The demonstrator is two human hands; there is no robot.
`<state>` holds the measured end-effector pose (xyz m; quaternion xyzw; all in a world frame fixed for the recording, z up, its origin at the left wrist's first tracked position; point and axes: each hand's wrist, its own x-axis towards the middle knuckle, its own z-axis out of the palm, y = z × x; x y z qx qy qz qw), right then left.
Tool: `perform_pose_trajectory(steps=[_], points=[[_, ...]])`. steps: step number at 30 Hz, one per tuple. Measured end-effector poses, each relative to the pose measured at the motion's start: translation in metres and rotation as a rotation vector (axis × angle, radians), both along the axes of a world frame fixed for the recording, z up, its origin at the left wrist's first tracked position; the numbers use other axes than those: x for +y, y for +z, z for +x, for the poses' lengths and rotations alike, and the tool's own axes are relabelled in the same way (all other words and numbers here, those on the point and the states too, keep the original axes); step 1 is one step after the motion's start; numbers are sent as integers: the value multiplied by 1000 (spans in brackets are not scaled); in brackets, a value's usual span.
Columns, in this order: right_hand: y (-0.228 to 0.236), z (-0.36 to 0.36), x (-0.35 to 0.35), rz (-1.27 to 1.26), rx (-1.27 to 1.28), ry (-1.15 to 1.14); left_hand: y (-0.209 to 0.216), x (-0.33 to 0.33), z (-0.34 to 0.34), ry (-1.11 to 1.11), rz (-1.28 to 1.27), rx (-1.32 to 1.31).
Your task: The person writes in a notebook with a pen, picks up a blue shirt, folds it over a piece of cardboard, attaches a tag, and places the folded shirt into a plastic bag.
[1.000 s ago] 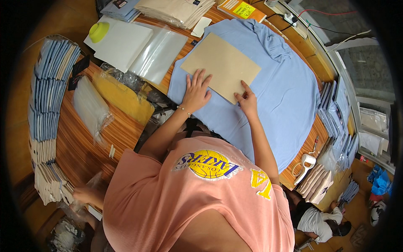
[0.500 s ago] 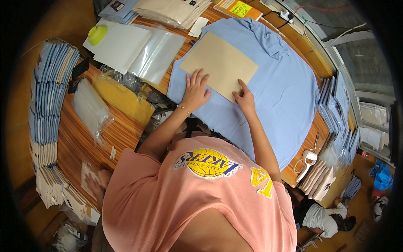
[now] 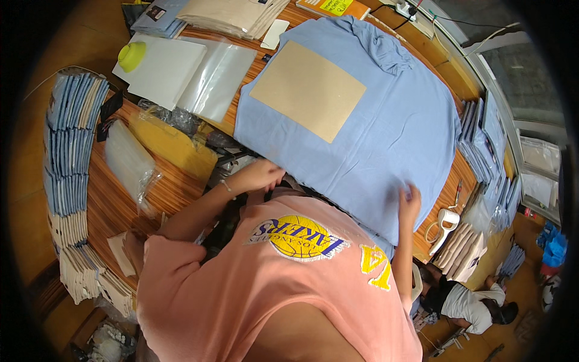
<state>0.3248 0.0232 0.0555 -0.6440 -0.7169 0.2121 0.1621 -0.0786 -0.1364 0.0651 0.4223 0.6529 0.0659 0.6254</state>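
Note:
A light blue shirt (image 3: 386,114) is spread over the table, with bunched fabric at its far end. On top of it, left of its middle, lies a flat tan cardboard sheet (image 3: 309,89); neither hand touches the sheet. My left hand (image 3: 258,175) is at the shirt's near left edge, its fingers curled closed; whether cloth is between them is hidden. Over the shirt's near right part is my right hand (image 3: 410,204), fingers bent and partly smeared by motion, so its grip is unclear.
White sheets (image 3: 166,66) with a yellow-green bowl-shaped object (image 3: 131,55) and clear plastic sleeves (image 3: 222,75) lie left. Stacks of folded garments (image 3: 72,151) line the far left. A white tape dispenser (image 3: 445,228) is right. Another person (image 3: 467,301) crouches at lower right.
Both hands have left the cardboard sheet and come nearer to me. The left went to the shirt's near edge, the right to its near right part. The sheet stays on the shirt.

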Motion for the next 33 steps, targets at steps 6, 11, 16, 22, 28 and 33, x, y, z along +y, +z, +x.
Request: perform_pose_trajectory(steps=[6, 11, 16, 22, 28, 33], points=[[-32, 147, -95, -98, -209, -318, -205, -48, 22, 1009, -178, -617], [-49, 164, -97, -448, -79, -475, -195, 6, 47, 1454, -193, -1156], [-41, 144, -96, -237, 348, -366, -172, -16, 27, 1498, -62, -998], [2, 115, -80, -181, 853, -463, 14, 9, 62, 1813, 468, -433], [18, 129, 8, -278, 1306, -796, 69, 118, 65, 1170, 926, -486], [-13, 140, 51, -504, 1537, -604, 2, 188, 60, 544, 1295, 267]])
